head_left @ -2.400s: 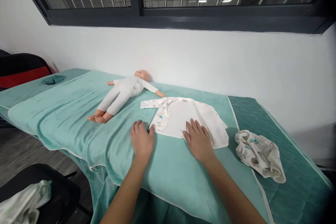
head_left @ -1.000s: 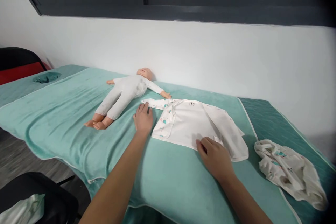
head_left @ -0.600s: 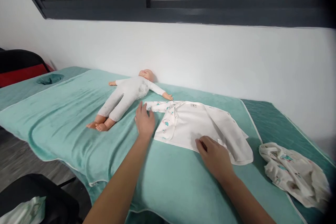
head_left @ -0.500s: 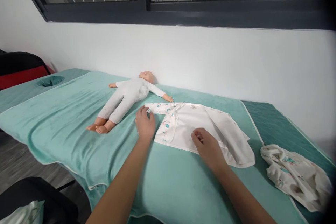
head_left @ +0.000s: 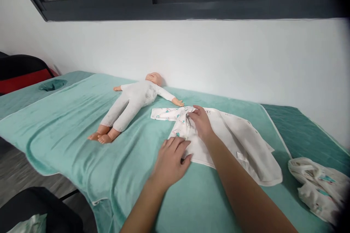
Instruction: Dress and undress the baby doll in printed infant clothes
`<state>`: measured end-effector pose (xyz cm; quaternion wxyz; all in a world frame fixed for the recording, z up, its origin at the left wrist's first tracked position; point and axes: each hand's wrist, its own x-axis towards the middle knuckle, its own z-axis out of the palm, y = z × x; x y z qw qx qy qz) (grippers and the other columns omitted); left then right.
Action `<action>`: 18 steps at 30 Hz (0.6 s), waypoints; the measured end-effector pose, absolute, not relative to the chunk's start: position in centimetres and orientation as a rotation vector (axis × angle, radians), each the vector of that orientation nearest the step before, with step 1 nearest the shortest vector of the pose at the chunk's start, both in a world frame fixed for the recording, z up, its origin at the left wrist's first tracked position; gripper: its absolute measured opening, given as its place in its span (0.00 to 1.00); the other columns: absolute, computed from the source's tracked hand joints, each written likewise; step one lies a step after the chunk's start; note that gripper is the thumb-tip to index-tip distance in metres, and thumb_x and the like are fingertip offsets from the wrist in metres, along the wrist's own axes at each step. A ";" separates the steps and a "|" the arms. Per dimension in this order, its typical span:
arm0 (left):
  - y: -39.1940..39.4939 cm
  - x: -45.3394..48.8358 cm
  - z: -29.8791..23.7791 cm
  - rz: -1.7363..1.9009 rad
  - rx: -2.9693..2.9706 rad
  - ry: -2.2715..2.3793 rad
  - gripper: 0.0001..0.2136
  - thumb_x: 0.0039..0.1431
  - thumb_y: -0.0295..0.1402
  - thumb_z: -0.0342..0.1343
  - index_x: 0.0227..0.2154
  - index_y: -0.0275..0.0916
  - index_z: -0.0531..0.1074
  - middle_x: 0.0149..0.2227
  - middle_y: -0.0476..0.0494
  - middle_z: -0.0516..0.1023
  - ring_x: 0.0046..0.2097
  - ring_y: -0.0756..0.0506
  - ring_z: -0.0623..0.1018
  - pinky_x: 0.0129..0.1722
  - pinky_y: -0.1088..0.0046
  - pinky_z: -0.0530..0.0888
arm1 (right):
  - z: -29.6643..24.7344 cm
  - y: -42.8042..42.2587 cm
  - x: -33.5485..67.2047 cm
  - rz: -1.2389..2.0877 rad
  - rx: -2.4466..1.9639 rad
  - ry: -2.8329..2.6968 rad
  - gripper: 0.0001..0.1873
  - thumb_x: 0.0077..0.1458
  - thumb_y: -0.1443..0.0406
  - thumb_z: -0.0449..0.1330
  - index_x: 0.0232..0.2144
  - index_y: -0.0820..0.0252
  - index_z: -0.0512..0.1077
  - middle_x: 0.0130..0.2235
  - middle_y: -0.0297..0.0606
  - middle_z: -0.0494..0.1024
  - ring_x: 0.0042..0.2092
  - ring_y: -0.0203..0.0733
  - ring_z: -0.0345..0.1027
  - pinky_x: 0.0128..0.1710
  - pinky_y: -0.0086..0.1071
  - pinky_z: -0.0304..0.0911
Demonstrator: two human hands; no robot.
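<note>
Baby shirt [head_left: 240, 142] hem under left hand [head_left: 171, 160], right hand [head_left: 201, 123] pinching front

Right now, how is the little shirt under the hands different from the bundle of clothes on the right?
The shirt lies spread out flat; the bundle is crumpled in a heap. The left hand presses the shirt's hem and the right hand pinches its front; nothing touches the bundle. The shirt sits on the light green towel beside the doll; the bundle sits on the darker cover. Both are white with small teal prints.
</note>
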<state>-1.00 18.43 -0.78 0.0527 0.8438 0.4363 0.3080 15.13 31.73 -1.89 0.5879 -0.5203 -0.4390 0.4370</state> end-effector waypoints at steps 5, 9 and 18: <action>18.8 -0.9 -0.9 0.813 2.493 1.458 0.20 0.58 0.28 0.55 0.54 0.43 0.68 0.51 0.43 0.73 0.50 0.40 0.71 0.48 0.59 0.69 | -1.4 31.0 15.7 0.873 -1.303 -1.094 0.23 0.47 0.58 0.61 0.48 0.53 0.68 0.40 0.33 0.74 0.36 0.39 0.69 0.39 0.34 0.64; 18.8 -0.9 -1.4 0.855 2.467 1.601 0.15 0.58 0.23 0.53 0.47 0.42 0.71 0.46 0.43 0.75 0.46 0.41 0.72 0.43 0.60 0.69 | -1.0 30.7 16.6 0.765 -1.404 -1.156 0.21 0.48 0.59 0.61 0.46 0.52 0.71 0.37 0.31 0.73 0.34 0.39 0.66 0.39 0.35 0.61; 18.3 -1.2 -2.2 1.219 2.532 1.491 0.05 0.66 0.31 0.51 0.37 0.39 0.71 0.32 0.45 0.75 0.35 0.46 0.73 0.35 0.69 0.69 | -1.3 31.0 19.9 0.745 -1.503 -1.019 0.17 0.49 0.57 0.57 0.40 0.57 0.71 0.33 0.35 0.76 0.31 0.40 0.67 0.32 0.33 0.61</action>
